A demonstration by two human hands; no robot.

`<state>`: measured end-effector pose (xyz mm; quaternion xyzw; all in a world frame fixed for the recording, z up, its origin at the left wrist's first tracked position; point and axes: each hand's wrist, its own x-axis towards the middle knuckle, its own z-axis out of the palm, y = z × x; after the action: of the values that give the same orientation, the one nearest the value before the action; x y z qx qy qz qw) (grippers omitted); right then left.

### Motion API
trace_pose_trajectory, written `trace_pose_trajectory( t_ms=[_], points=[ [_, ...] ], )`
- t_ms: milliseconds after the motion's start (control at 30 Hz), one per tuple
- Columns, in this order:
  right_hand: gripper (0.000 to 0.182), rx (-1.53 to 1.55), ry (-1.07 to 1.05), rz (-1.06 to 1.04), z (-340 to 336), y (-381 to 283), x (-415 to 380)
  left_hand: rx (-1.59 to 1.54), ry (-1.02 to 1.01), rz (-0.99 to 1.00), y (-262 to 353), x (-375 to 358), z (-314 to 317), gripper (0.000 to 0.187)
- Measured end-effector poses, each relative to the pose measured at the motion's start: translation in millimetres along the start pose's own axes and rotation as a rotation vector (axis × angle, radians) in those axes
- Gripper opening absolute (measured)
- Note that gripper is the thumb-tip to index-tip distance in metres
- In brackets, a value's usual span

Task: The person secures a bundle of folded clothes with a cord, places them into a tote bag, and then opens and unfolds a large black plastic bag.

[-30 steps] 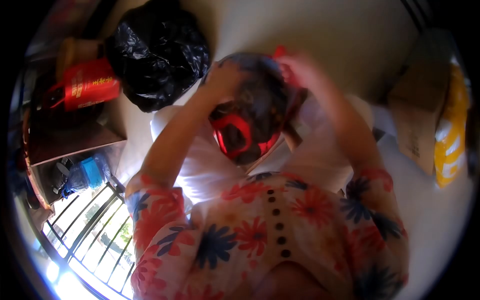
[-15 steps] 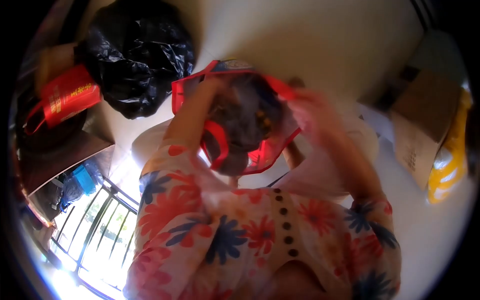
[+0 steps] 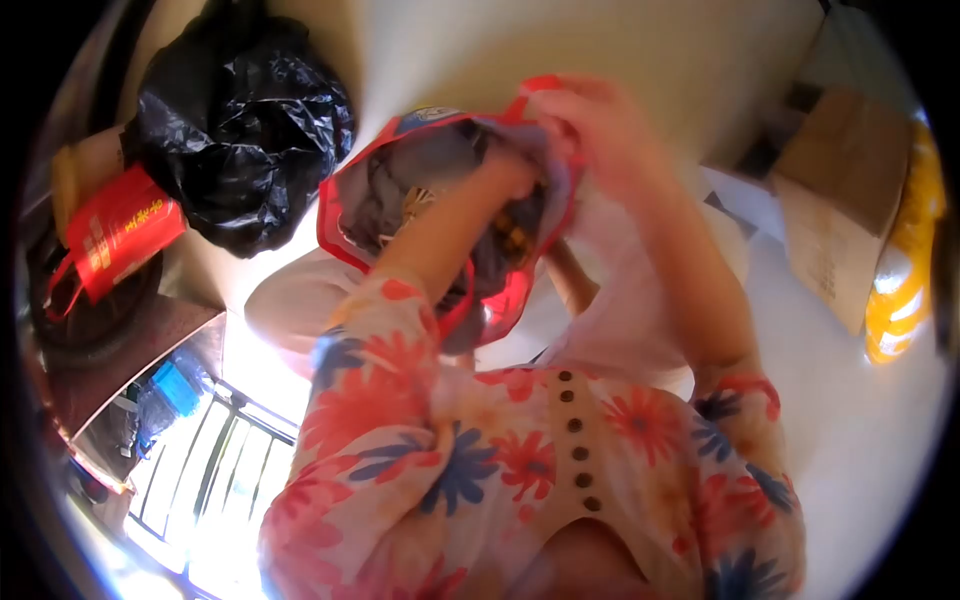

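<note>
A red-trimmed carrier bag (image 3: 343, 245) stands open between my legs, its mouth facing up. Dark grey items and a small yellowish thing show inside, too blurred to name. My left hand (image 3: 508, 175) reaches down into the bag near its far right side; motion blur and the bag's contents hide its fingers. My right hand (image 3: 590, 125) is closed on the bag at its upper right corner, where the red handle meets the rim. Another red handle loop hangs at the near side of the bag.
A black plastic bag (image 3: 245, 140) sits at the upper left, beside a red bag with yellow lettering (image 3: 125, 232). On the right stand a cardboard box (image 3: 835, 210) and a yellow-and-white package (image 3: 897, 290). A metal railing (image 3: 215, 460) is at the lower left.
My left hand has moved right and deeper over the bag's opening. My right hand has risen with the bag's corner, and the mouth now gapes wider.
</note>
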<state>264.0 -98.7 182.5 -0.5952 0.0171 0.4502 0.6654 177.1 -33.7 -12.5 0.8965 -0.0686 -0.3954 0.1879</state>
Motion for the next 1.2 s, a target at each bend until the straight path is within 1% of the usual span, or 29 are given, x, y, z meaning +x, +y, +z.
trace_pose_trajectory(
  t_ms=[33,67,133,167,233,300,400,433,500,533,567,667,733,767,833,867,900,967,1067,1133,1167,1200],
  points=[
    [0.013,0.013,0.031,0.011,-3.7,1.1,2.9,-0.055,0.069,-0.020,-0.2,8.6,9.1,0.045],
    [0.013,0.030,0.066,0.025,-7.8,3.0,5.4,-0.066,0.126,-0.016,0.3,17.4,20.0,0.046],
    [0.013,0.057,0.118,0.061,-12.5,7.9,1.9,-0.045,0.243,0.002,7.7,17.6,14.4,0.045],
    [0.012,0.061,0.126,0.054,-17.1,3.5,4.5,-0.045,0.275,-0.004,6.6,24.9,9.1,0.044],
    [0.012,0.035,0.150,0.048,-22.5,-6.7,6.7,-0.067,0.265,-0.006,7.1,34.8,12.8,0.042],
    [0.012,-0.025,0.175,0.087,-21.8,-16.4,-1.1,-0.091,0.224,-0.002,7.8,40.2,26.2,0.041],
    [0.011,-0.048,0.128,0.094,-8.0,-29.4,-21.1,-0.117,0.178,-0.008,6.7,40.8,50.7,0.039],
    [0.011,-0.089,0.093,0.142,-9.7,-26.6,-24.7,-0.123,0.164,-0.012,6.5,39.8,56.5,0.039],
    [0.011,-0.173,0.014,0.220,-12.6,-24.9,-27.9,-0.124,0.137,-0.012,3.4,37.9,59.7,0.037],
    [0.011,-0.217,0.009,0.201,-11.2,-24.7,-25.8,-0.124,0.112,-0.006,2.5,35.3,57.4,0.037],
    [0.010,-0.189,-0.003,0.188,-9.9,-23.7,-24.4,-0.120,0.089,-0.004,1.6,31.5,54.0,0.036],
    [0.010,-0.103,-0.080,0.165,-1.9,-17.2,-22.6,-0.105,-0.059,0.020,3.1,4.2,19.9,0.035],
    [0.011,-0.054,-0.137,0.185,2.3,-9.6,-25.5,-0.093,-0.250,0.034,5.4,-25.4,-19.9,0.034],
    [0.012,0.024,-0.132,0.170,3.4,-3.7,-25.8,-0.093,-0.328,0.024,5.9,-48.2,-46.3,0.034],
    [0.015,0.175,-0.127,0.145,3.4,11.6,-20.4,-0.108,-0.262,-0.072,5.7,-104.1,-86.2,0.033],
    [0.017,0.184,-0.201,0.132,0.0,17.1,-17.7,-0.112,0.002,-0.145,5.7,-142.7,-93.6,0.033],
    [0.016,0.158,-0.200,0.144,3.8,19.7,-18.4,-0.129,0.269,-0.209,5.8,-181.3,-101.0,0.033],
    [0.015,0.097,-0.195,0.171,13.7,23.1,-26.2,-0.132,0.512,-0.469,5.5,-241.9,-97.3,0.048],
    [0.012,-0.016,-0.294,0.216,31.7,35.6,-36.8,-0.196,0.344,-0.790,13.4,-293.1,-61.0,0.064],
    [0.011,-0.106,-0.359,0.252,44.7,40.6,-45.8,-0.463,0.383,-0.763,17.5,-304.8,-34.3,0.070],
    [0.014,-0.149,-0.385,0.264,50.5,42.7,-52.3,-0.599,0.402,-0.737,18.4,-307.5,-19.3,0.073],
    [0.020,-0.199,-0.417,0.273,54.6,48.5,-57.1,-0.558,0.471,-0.711,13.9,-305.2,2.7,0.071]
  ],
)
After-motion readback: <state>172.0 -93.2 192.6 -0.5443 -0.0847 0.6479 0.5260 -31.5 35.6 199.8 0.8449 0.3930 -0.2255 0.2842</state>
